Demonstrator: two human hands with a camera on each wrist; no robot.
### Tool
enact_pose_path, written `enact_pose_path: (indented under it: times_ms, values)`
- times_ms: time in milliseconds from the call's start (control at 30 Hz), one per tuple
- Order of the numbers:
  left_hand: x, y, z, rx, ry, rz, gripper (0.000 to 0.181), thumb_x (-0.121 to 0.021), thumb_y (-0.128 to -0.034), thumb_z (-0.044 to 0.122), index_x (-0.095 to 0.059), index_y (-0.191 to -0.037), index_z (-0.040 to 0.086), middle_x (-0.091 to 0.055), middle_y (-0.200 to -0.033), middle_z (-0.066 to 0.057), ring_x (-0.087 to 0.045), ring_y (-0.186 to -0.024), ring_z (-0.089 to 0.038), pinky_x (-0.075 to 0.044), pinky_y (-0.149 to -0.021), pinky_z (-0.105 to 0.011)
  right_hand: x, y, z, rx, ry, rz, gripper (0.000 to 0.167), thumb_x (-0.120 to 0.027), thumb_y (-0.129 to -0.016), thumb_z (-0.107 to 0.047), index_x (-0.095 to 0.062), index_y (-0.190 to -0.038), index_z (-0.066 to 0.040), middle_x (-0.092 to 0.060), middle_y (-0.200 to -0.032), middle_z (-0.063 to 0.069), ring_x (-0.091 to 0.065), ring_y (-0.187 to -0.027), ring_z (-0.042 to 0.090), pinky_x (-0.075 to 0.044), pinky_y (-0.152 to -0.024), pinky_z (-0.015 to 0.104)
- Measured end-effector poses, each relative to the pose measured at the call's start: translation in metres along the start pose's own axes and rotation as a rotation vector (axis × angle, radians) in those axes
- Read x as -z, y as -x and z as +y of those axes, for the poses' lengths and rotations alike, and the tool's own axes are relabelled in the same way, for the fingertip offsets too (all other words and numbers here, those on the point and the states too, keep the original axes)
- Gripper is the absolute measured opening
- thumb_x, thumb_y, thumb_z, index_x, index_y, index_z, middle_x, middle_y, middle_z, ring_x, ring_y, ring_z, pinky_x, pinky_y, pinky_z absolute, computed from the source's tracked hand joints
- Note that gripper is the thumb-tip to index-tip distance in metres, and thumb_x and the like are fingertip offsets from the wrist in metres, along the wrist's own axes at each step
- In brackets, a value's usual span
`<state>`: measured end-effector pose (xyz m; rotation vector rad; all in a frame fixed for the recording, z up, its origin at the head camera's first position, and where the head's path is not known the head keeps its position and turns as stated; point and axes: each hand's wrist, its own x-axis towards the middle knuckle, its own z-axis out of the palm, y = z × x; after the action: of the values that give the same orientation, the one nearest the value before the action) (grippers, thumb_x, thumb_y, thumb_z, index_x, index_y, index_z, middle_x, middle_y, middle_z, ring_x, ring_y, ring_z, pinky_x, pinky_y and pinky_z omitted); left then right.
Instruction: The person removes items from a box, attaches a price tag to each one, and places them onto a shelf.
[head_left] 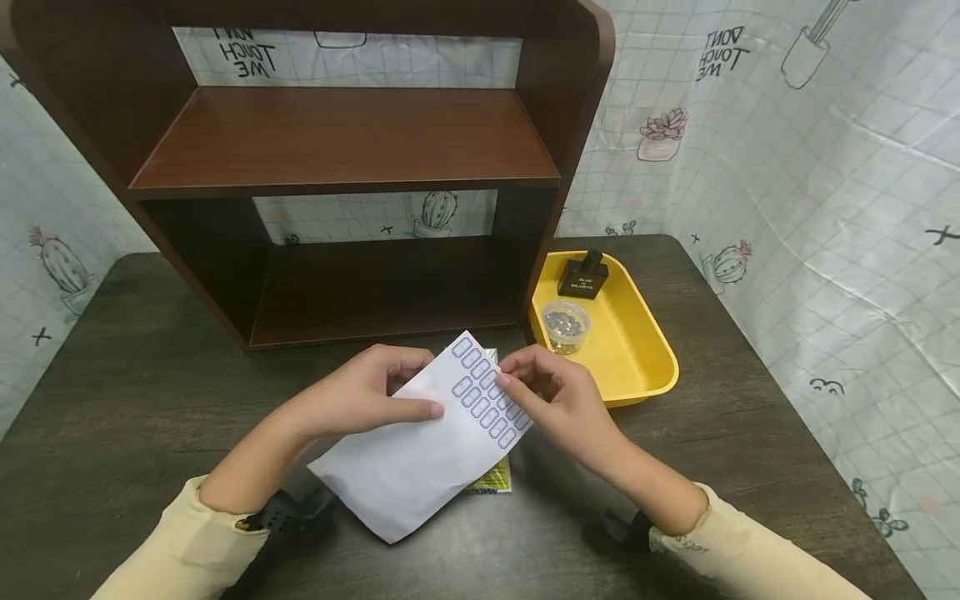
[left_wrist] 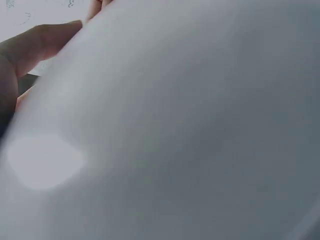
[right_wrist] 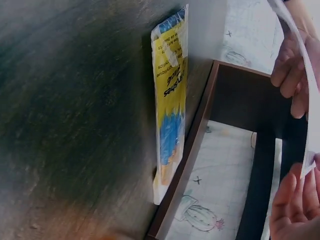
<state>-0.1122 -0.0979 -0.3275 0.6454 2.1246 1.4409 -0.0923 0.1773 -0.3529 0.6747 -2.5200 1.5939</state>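
White gridded cloth (head_left: 750,167) with cactus prints hangs behind and to the right; dark wood tabletop (head_left: 135,375) in front of it. Brown shelf (head_left: 345,142) stands toward the back edge of the tabletop, two open levels in view.

Paper sheet (head_left: 405,467) is off the tabletop, in both hands, tilted, in front of the shelf. Plain white over most of it; rows of blue-outlined boxes (head_left: 480,400) at the end nearer the right hand.

Left hand (head_left: 375,387): thumb laid on the upper face, other fingers go behind the sheet, gap closed down to paper thickness. Right hand (head_left: 555,387): thumb and forefinger pinch the sheet at its printed end, remaining fingers bent in.

Yellow packet (right_wrist: 170,100), clear wrap, blue areas, lies on the tabletop below the sheet, near the shelf's front edge. Head view: mostly covered by the paper.

Yellow tray (head_left: 622,350) sits right of the shelf, toward the tabletop's back right corner. Dark bottle (head_left: 583,277) at the tray's back edge, clear cup (head_left: 564,325) of small silvery bits by its left edge. Left wrist view: nearly all blurred paper.
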Motion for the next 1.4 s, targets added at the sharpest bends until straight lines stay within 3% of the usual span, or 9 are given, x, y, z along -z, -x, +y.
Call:
enact_pose_path:
  times_ms: [133, 267, 367, 467, 800, 1100, 1400]
  values:
    - [0.001, 0.000, 0.000, 0.022, 0.094, -0.021, 0.033, -0.076, -0.0937, 0.012, -0.072, -0.126, 0.006, -0.077, -0.113, -0.012, -0.073, -0.083, -0.020, -0.063, -0.074, -0.034, -0.003, -0.001, -0.002, 0.159, 0.065, 0.063, 0.022, -0.078, -0.090, 0.002, -0.070, -0.109, -0.005, -0.072, -0.097, 0.006, -0.060, -0.081, 0.011, -0.052, -0.067, 0.021]
    - [-0.001, 0.002, 0.000, 0.030, 0.105, -0.006, 0.033, -0.076, -0.0946, 0.014, -0.072, -0.126, 0.007, -0.077, -0.114, -0.011, -0.074, -0.085, -0.020, -0.063, -0.075, -0.035, -0.005, -0.001, -0.010, 0.278, 0.173, 0.083, 0.027, -0.080, -0.087, 0.002, -0.072, -0.111, -0.006, -0.071, -0.108, 0.005, -0.059, -0.101, 0.015, -0.049, -0.089, 0.019]
    - [-0.003, 0.004, 0.000, 0.016, 0.109, -0.017, 0.033, -0.075, -0.0952, 0.012, -0.071, -0.127, 0.007, -0.077, -0.115, -0.012, -0.074, -0.086, -0.020, -0.063, -0.076, -0.035, -0.007, -0.001, -0.015, 0.350, 0.255, 0.082, 0.028, -0.082, -0.086, -0.001, -0.074, -0.113, -0.007, -0.071, -0.112, 0.005, -0.056, -0.111, 0.020, -0.043, -0.100, 0.025]
    - [-0.006, 0.004, 0.002, -0.015, 0.101, -0.031, 0.032, -0.074, -0.0956, 0.012, -0.072, -0.127, 0.006, -0.077, -0.116, -0.012, -0.074, -0.088, -0.019, -0.063, -0.076, -0.034, -0.008, 0.000, -0.018, 0.401, 0.297, 0.079, 0.029, -0.083, -0.085, -0.004, -0.075, -0.113, -0.008, -0.070, -0.111, 0.006, -0.054, -0.109, 0.022, -0.041, -0.098, 0.029]
    - [-0.011, 0.006, 0.004, -0.121, 0.033, -0.051, 0.026, -0.072, -0.0978, 0.011, -0.072, -0.123, 0.004, -0.075, -0.114, -0.011, -0.069, -0.094, -0.015, -0.061, -0.079, -0.030, -0.009, 0.002, -0.019, 0.380, 0.255, -0.011, 0.029, -0.084, -0.085, -0.005, -0.076, -0.113, -0.011, -0.072, -0.111, 0.002, -0.058, -0.107, 0.016, -0.051, -0.091, 0.022]
    - [-0.013, 0.010, 0.006, -0.223, -0.065, -0.043, 0.008, -0.067, -0.1014, 0.011, -0.071, -0.107, 0.007, -0.068, -0.096, -0.006, -0.061, -0.084, -0.010, -0.056, -0.071, -0.026, -0.008, 0.000, -0.019, 0.426, 0.167, -0.061, 0.025, -0.080, -0.088, 0.001, -0.075, -0.110, -0.010, -0.072, -0.108, 0.002, -0.066, -0.103, 0.014, -0.059, -0.085, 0.027]
    - [-0.013, 0.012, 0.004, -0.250, -0.110, -0.028, 0.016, -0.064, -0.1034, 0.011, -0.072, -0.116, 0.005, -0.071, -0.107, -0.008, -0.062, -0.091, -0.011, -0.058, -0.077, -0.027, -0.010, 0.003, -0.021, 0.446, 0.191, -0.046, 0.020, -0.079, -0.090, -0.002, -0.073, -0.108, -0.009, -0.071, -0.106, 0.002, -0.065, -0.102, 0.013, -0.056, -0.089, 0.020]
